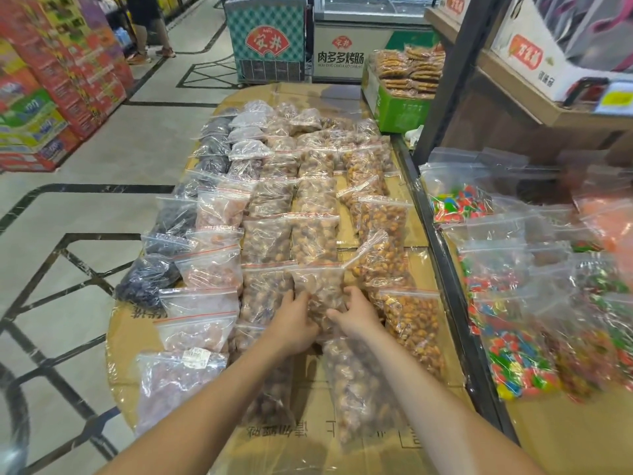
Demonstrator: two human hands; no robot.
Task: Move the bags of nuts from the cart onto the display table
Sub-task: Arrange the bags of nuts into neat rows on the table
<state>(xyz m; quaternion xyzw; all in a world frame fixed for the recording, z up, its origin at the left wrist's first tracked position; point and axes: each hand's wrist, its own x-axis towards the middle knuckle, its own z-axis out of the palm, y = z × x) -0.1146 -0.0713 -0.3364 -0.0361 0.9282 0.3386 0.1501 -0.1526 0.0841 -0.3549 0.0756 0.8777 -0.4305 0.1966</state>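
Observation:
Both my hands hold one clear zip bag of brown nuts (320, 287) over the cardboard-covered display table (414, 241). My left hand (294, 323) grips its left side and my right hand (356, 313) grips its right side. Rows of similar bags cover the table: dark ones (171, 217) along the left edge, pale pink ones (219, 207) beside them, brown nuts (315, 200) in the middle, orange-yellow nuts (411, 317) on the right. Another bag of brown nuts (356, 382) lies just below my hands. No cart is in view.
A second surface to the right holds bags of coloured candy (513, 358). A black post (455, 73) and wooden shelves (534, 104) rise at the right. A green box of packed snacks (404, 108) and freezers (267, 39) stand behind the table. A tiled aisle runs left, with a person standing far off.

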